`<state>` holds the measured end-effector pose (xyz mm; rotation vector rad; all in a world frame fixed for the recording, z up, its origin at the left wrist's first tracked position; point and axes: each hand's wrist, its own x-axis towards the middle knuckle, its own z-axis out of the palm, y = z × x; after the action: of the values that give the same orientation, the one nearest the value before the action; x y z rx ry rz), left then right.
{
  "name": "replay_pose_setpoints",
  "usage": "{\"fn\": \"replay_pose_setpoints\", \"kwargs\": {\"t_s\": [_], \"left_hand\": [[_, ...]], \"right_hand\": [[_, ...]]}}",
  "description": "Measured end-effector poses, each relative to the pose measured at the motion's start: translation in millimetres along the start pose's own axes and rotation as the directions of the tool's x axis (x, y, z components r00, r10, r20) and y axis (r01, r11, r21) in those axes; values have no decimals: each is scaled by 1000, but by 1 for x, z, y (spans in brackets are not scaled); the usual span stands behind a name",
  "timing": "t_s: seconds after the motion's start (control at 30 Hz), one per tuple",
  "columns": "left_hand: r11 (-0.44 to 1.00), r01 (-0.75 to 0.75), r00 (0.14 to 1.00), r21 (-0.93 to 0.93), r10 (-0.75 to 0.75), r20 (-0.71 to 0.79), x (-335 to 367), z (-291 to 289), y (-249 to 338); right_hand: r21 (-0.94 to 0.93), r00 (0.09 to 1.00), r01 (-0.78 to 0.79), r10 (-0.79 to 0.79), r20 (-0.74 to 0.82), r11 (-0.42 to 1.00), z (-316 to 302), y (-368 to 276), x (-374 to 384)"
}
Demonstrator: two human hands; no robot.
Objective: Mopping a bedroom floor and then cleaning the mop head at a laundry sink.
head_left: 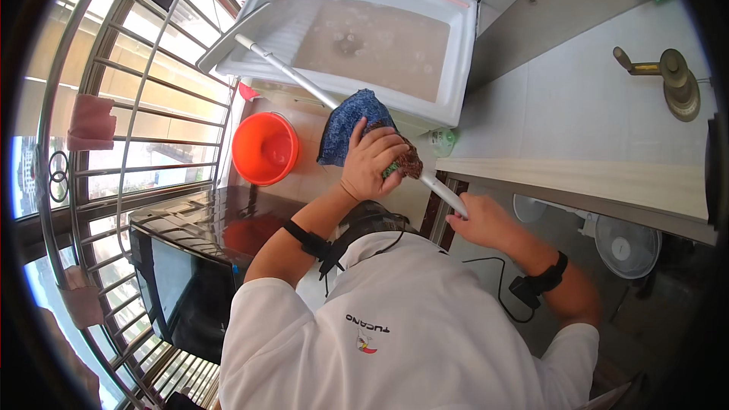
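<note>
A flat mop with a pale pole (311, 88) slants across the view. Its long grey head (220, 47) rests over the left rim of a white sink (449, 91). My right hand (486, 220) is closed round the lower part of the pole. Further up, my left hand (370, 161) is wrapped over a cloth bunched around the pole. One side of this cloth is blue and shaggy (351, 127); a brown patch with a bit of green shows by my fingers. Whether it is one cloth or two, I cannot tell.
Cloudy water fills the sink beneath two taps. A red-orange bucket (265, 149) stands left of the pole, with a black glossy appliance (205, 235) nearer me. Window bars run along the left. At right are a door with a brass handle (674, 80) and a fan (626, 247).
</note>
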<state>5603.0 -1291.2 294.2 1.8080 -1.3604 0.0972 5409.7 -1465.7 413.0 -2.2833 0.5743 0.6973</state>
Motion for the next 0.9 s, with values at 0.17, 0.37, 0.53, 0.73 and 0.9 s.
{"fn": "replay_pose_setpoints", "kwargs": {"t_s": [0.17, 0.37, 0.53, 0.73, 0.9], "left_hand": [[910, 409, 842, 66, -348, -413, -18, -16, -109], [247, 394, 272, -885, -951, -145, 11, 1, -63], [-302, 147, 355, -942, -873, 335, 10, 11, 15], [-595, 399, 347, -698, -606, 716, 7, 25, 110], [-568, 458, 357, -684, -587, 727, 5, 33, 121]], "right_hand": [[33, 998, -40, 39, 48, 999, -5, -7, 1], [26, 999, -45, 44, 32, 999, -5, -11, 1], [-49, 1000, 8, -9, -20, 999, -2, -8, 1], [-38, 1000, 12, -12, -9, 999, 4, 1, 3], [-29, 999, 15, -14, 30, 999, -1, 0, -1]]}}
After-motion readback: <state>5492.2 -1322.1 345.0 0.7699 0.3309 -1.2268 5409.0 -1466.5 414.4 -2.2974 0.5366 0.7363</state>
